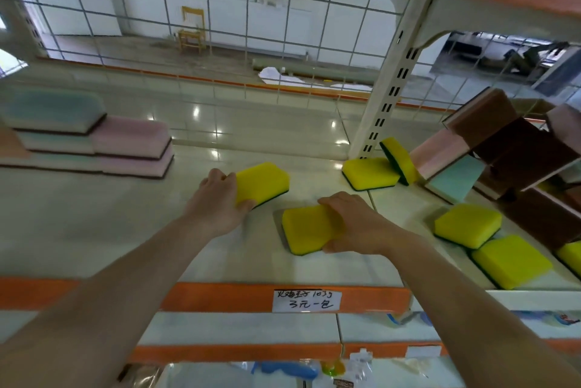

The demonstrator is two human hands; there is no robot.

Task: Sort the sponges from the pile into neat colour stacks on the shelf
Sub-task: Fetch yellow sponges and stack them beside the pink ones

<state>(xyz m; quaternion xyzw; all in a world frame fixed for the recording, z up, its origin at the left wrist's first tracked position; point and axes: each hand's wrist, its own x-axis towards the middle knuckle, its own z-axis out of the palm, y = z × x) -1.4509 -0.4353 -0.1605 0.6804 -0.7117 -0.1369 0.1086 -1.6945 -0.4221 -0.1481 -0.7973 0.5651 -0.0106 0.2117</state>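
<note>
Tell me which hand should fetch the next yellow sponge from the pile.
Probably right. The right hand, though gripping a yellow sponge, is nearer the loose yellow sponges in the pile; the left hand holds another sponge farther away.

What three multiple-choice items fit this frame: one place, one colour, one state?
1. Where do the pink sponges stand stacked?
A. On the left of the shelf
B. On the floor behind the grid
C. On the price label

2. What colour is the top of the sponge in the right hand?
A. Pink
B. Brown
C. Yellow

3. How is the left hand?
A. Hanging idle
B. Gripping a yellow sponge
C. Pressed flat on the shelf

Key: 1 A, the pink stack sits beside the blue-topped one at far left. 2 C, its upper face is yellow. 3 B, its fingers curl round that sponge's near end.
</note>
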